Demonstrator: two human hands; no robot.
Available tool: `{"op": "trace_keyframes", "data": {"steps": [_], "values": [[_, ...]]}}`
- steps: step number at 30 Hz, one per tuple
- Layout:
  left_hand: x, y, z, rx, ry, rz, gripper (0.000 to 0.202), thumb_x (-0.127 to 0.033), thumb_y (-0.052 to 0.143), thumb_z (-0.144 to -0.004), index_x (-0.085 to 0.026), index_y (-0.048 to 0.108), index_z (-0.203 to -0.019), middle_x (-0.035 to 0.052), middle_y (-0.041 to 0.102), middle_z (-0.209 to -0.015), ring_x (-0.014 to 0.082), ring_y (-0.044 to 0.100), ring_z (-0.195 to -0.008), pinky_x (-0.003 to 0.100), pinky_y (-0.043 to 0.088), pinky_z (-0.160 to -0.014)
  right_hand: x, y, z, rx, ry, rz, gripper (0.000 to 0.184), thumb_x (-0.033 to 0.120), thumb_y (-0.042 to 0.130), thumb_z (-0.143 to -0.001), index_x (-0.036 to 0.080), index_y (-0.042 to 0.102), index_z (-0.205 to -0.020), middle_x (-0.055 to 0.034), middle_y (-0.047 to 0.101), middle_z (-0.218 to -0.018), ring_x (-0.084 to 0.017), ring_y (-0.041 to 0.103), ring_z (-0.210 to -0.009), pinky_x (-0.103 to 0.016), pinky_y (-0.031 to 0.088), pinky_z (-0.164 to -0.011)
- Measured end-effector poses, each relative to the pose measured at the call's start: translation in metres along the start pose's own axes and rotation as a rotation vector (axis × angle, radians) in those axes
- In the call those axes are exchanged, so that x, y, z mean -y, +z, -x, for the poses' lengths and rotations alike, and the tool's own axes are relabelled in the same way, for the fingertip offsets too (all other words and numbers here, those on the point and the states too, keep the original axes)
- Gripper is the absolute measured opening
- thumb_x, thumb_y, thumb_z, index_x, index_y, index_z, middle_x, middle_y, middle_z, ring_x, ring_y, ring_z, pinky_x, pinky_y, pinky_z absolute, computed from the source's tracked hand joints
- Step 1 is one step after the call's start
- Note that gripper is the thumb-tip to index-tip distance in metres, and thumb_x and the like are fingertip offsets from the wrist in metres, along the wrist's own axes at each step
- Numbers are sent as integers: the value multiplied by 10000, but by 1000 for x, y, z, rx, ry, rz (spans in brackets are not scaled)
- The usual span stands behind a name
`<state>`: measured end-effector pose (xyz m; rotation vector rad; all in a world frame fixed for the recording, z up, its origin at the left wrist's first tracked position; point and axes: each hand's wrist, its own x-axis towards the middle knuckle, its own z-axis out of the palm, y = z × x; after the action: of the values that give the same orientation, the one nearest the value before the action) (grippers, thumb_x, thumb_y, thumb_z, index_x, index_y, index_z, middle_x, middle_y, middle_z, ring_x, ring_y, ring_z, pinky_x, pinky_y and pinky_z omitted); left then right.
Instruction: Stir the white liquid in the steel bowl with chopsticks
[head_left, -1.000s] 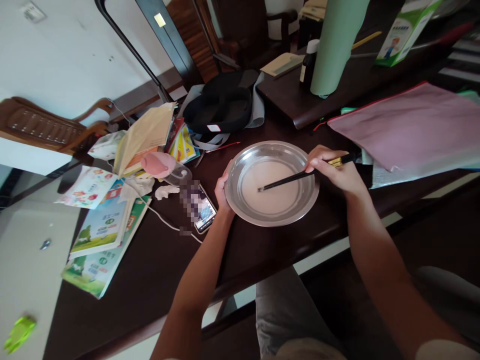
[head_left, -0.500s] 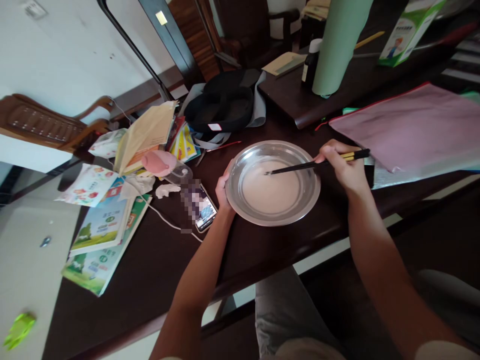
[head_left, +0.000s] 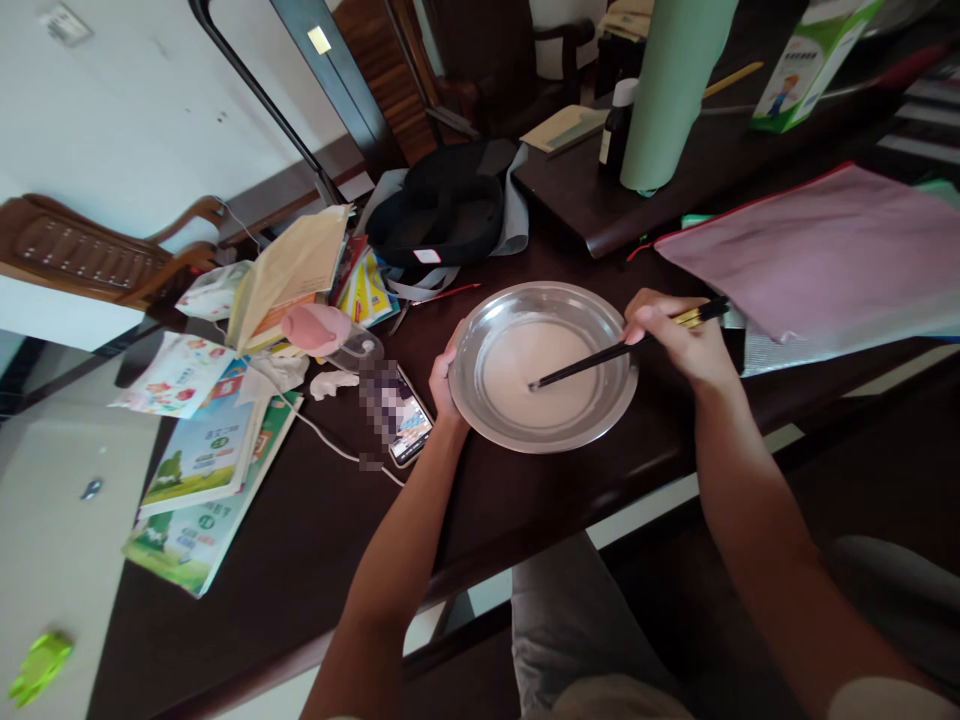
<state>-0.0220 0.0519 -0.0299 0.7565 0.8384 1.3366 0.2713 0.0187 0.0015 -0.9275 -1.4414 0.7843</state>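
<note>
A round steel pan point(head_left: 480, 415) sits on the dark wooden table point(head_left: 315, 530) in front of me, holding a pale, milky liquid point(head_left: 525, 360). My left hand point(head_left: 444, 380) grips the pan's left rim, fingers curled against it. My right hand point(head_left: 675, 335) is closed around a pair of black chopsticks point(head_left: 592, 362) at the pan's right edge. The chopstick tips dip into the liquid near the middle of the pan.
A phone point(head_left: 405, 415) with a white cable lies just left of the pan. Books point(head_left: 202, 470), papers and a pink bottle point(head_left: 319, 328) crowd the left side. A black bag point(head_left: 442, 215), a green cylinder point(head_left: 667, 90) and a pink mesh pouch point(head_left: 817, 250) lie behind and right.
The chopstick tips swung from the pan's far side back down to the middle of the liquid, as my right hand dropped slightly. My left hand stayed on the rim.
</note>
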Motion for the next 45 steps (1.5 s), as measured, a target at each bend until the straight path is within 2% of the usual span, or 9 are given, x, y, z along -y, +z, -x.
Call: {"op": "trace_keyframes", "data": {"steps": [2, 7, 13, 18, 24, 29, 34, 40, 45], "values": [[0, 0, 0, -8, 2, -21, 418, -391, 615, -782, -313, 759, -1167, 14, 787, -1157, 294, 610, -1312, 438, 487, -1099, 1, 1, -1, 61, 8, 54, 341, 528, 712, -909, 273, 773, -691, -25, 695, -718, -198, 646, -743, -364, 476, -724], [0, 0, 0, -21, 4, -52, 396, -409, 610, -776, -314, 764, -1128, 27, 789, -1133, 299, 605, -1314, 458, 478, -1105, -1, 0, -2, -149, 11, 99, 429, 574, 671, -923, 272, 718, -622, -18, 645, -646, -202, 614, -669, -391, 481, -706], [0, -1, 0, -31, -7, -56, 400, -428, 626, -770, -300, 761, -1124, 25, 792, -1108, 300, 617, -1293, 446, 470, -1105, 1, 1, -1, 56, 1, 77, 327, 494, 709, -921, 269, 774, -694, -34, 694, -727, -208, 653, -746, -373, 482, -712], [0, 0, 0, -20, 8, -37, 429, -402, 620, -768, -298, 757, -1161, 21, 787, -1146, 289, 617, -1295, 431, 473, -1100, -3, -1, -1, -159, -18, 59, 418, 519, 670, -945, 264, 722, -618, -9, 631, -639, -182, 600, -657, -369, 449, -688], [-1, 0, 0, -36, -12, -51, 417, -395, 604, -771, -308, 762, -1147, 22, 791, -1131, 293, 615, -1298, 437, 484, -1093, 1, 1, -1, 44, 15, 105, 351, 559, 711, -897, 281, 772, -692, -27, 701, -726, -208, 659, -747, -373, 498, -720], [0, 0, 0, -22, 5, -21, 432, -385, 604, -785, -316, 755, -1184, 20, 789, -1141, 285, 613, -1303, 437, 482, -1099, -5, -1, -2, -201, -8, 64, 433, 547, 670, -930, 267, 707, -601, -6, 628, -627, -186, 608, -652, -373, 459, -701], [0, 0, 0, -25, 0, -43, 405, -414, 621, -775, -321, 763, -1143, 23, 784, -1146, 295, 603, -1319, 456, 474, -1114, 1, 1, -1, 37, 27, 72, 396, 600, 696, -890, 283, 754, -659, -26, 687, -692, -213, 637, -721, -386, 481, -702], [-1, 1, 0, -17, 6, -35, 394, -398, 618, -765, -326, 769, -1122, 17, 788, -1147, 298, 594, -1326, 449, 478, -1105, -2, -1, -1, -128, 7, 45, 428, 567, 678, -922, 272, 723, -617, -12, 643, -640, -193, 606, -668, -390, 470, -710], [-1, 1, 0, -37, -3, -50, 404, -405, 614, -768, -302, 767, -1127, 19, 786, -1154, 301, 597, -1327, 453, 471, -1116, 2, 0, -1, 81, 51, 69, 368, 588, 708, -886, 288, 771, -682, -32, 705, -728, -218, 651, -749, -392, 492, -721]]}}
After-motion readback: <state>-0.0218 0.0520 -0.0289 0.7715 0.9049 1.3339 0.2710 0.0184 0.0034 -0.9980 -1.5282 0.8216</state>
